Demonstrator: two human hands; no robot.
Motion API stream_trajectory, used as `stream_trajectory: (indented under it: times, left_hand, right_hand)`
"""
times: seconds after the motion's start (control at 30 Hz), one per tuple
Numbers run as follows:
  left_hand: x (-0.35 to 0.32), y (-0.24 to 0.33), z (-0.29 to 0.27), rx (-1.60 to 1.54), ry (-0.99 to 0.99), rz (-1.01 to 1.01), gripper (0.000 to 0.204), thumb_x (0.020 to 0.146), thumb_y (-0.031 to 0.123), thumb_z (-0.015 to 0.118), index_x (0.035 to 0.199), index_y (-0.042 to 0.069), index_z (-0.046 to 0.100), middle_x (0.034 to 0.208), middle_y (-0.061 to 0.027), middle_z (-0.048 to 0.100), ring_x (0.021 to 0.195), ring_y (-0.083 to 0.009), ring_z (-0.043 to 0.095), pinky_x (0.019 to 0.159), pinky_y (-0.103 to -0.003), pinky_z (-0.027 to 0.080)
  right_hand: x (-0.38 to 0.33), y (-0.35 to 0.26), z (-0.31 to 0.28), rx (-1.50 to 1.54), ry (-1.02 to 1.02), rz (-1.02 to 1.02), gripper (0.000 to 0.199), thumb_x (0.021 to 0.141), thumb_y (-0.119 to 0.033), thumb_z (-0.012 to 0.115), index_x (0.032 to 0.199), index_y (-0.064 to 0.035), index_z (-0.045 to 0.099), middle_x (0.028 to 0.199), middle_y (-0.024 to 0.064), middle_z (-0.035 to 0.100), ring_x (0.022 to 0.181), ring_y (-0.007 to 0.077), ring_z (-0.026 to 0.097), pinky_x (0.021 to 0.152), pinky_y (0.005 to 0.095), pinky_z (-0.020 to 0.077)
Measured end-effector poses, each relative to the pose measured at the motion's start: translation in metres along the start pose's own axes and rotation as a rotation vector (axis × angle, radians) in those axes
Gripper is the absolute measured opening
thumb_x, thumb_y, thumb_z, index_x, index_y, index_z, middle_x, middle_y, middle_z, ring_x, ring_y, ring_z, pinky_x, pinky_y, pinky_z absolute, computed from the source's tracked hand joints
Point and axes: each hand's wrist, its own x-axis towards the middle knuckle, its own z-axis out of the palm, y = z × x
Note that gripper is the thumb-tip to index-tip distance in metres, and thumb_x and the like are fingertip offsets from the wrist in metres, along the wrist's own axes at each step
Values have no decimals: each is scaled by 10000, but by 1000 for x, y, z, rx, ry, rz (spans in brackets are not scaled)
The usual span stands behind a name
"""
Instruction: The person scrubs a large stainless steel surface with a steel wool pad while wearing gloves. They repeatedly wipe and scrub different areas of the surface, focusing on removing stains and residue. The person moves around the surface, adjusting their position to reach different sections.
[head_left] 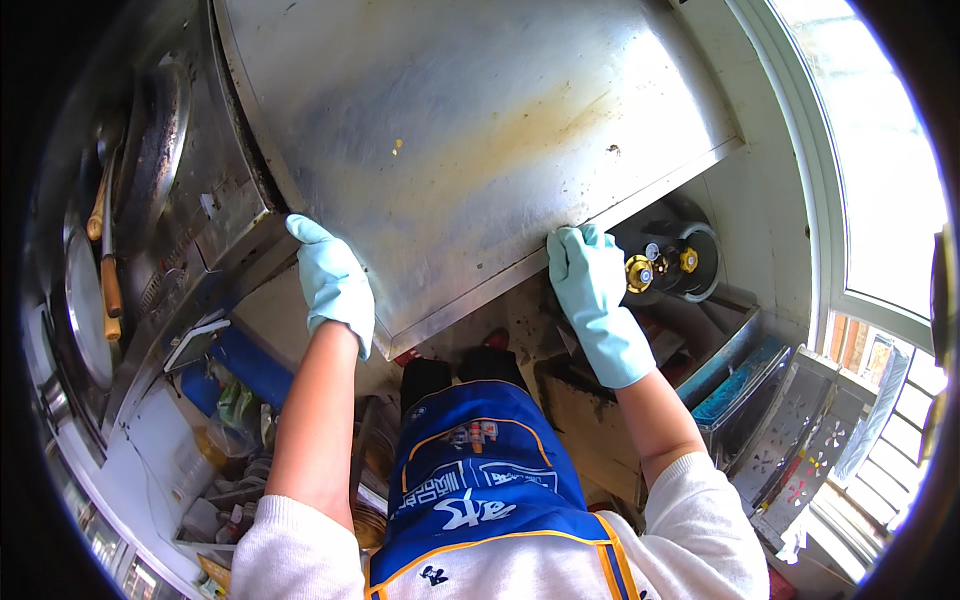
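Note:
In front of me is a large stainless steel table (430, 190), its top stained brown and dotted with small bits of debris. I wear pale blue rubber gloves. My left hand (335, 280) grips the table's left edge near the front corner; one digit points along the edge, and the other fingers are mostly hidden. My right hand (588, 275) is closed over the front edge, knuckles up, fingers curled at the rim. The underside of the table and the fingertips below it cannot be seen.
Close on the left stands a steel stove counter (225, 215) with a blackened wok (155, 150) and wooden-handled utensils (110, 285). Under the table's right side is a gas cylinder (690, 260) with a yellow valve. Crates (740, 380) and a window (890, 150) are at the right.

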Motion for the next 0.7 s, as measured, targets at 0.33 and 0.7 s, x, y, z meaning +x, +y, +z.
stream_trajectory:
  times: [0.33, 0.7]
  left_hand:
    - [-10, 30, -28, -815, 134, 904, 1004, 1134, 788, 270, 1472, -99, 598, 1441, -233, 694, 1384, -371, 654, 1151, -393, 511]
    - [-14, 49, -33, -914, 104, 992, 980, 1131, 772, 351, 1641, -54, 484, 1703, -169, 543, 1574, -301, 520, 1275, -367, 401]
  right_hand:
    - [14, 15, 26, -479, -158, -363, 75, 859, -202, 720, 844, -128, 717, 791, 105, 645, 667, 301, 632, 536, 465, 463]
    - [35, 30, 12, -157, -155, -253, 216, 985, -280, 732, 831, -128, 735, 743, 114, 666, 637, 361, 677, 576, 496, 534]
